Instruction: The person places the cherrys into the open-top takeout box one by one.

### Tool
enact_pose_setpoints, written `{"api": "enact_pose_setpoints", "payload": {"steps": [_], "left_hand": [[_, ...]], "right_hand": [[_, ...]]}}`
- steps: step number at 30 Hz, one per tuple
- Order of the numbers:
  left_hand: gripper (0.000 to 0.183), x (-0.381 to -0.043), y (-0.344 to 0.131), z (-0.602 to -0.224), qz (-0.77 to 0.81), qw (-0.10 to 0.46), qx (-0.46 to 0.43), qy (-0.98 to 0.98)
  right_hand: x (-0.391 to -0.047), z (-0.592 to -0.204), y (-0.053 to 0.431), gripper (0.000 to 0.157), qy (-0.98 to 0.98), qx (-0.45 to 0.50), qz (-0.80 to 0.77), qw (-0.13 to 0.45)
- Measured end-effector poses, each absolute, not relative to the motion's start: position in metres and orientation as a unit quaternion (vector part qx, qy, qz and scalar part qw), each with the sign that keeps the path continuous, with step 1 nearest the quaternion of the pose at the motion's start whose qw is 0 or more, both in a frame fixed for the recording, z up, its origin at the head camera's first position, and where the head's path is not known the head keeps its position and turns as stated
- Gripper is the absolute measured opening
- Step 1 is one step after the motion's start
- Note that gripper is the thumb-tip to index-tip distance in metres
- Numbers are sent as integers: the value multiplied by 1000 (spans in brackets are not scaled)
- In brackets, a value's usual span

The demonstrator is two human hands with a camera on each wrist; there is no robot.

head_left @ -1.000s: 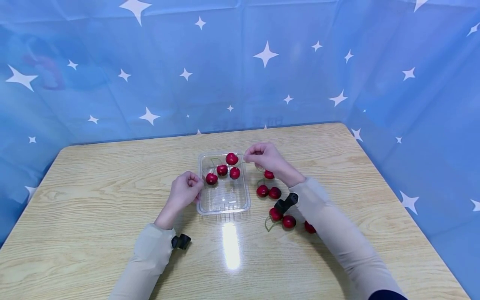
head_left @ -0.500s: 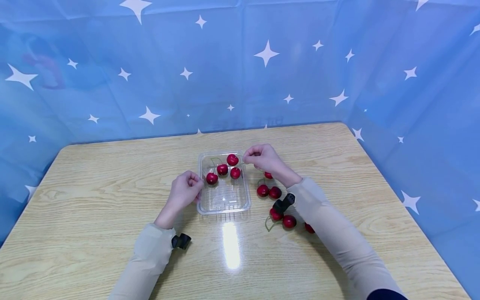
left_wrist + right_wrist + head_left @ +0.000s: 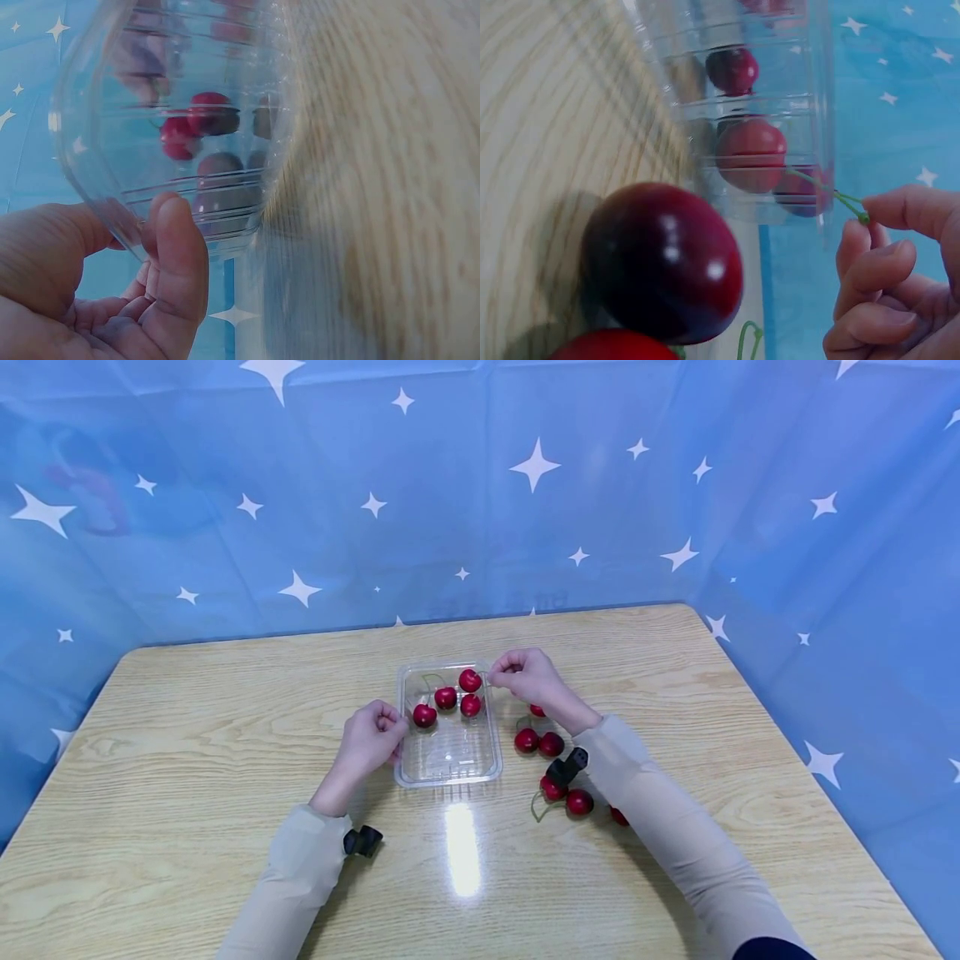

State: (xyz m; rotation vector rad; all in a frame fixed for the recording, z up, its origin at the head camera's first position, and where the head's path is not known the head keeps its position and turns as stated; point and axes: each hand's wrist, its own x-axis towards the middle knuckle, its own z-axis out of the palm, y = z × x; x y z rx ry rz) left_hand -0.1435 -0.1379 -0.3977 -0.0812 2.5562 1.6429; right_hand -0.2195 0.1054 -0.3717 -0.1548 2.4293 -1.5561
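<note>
In the head view, a clear plastic box (image 3: 450, 781) stands mid-table with several red cherries inside. My left hand (image 3: 367, 739) holds its left side; in the left wrist view, the thumb and fingers (image 3: 180, 247) pinch the box's rim and wall. At the far right corner, my right hand (image 3: 528, 677) pinches joined green stems (image 3: 847, 199) between thumb and finger. The stems lead over the rim to an upper cherry (image 3: 470, 680) and a lower cherry (image 3: 471, 705) inside the box. Two other cherries, one (image 3: 424, 716) at the left and one (image 3: 446, 697) mid-box, lie apart from my fingers.
Right of the box lie several loose cherries (image 3: 527, 741), some partly hidden under my right arm and its black wrist camera (image 3: 567, 766). One large cherry (image 3: 664, 262) is close in the right wrist view. A blue star-patterned cloth (image 3: 465, 485) hangs behind the wooden table (image 3: 187, 760).
The upper cherry on the pinched stems has shifted slightly right and down inside the box. My right hand has barely moved, and the left hand stays at the box's side.
</note>
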Motion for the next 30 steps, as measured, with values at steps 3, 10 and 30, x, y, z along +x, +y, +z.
{"api": "enact_pose_setpoints", "payload": {"steps": [3,10,30], "left_hand": [[6,-144,-138,-398,540,50,-24,840],[6,-143,-137,-397,541,53,-27,839],[7,-143,-139,-397,543,56,-26,837]], "right_hand": [[-219,-373,107,8,840,-56,-526,123],[-223,-376,113,9,839,-67,-524,130],[-241,-381,134,18,912,-77,-382,129]]}}
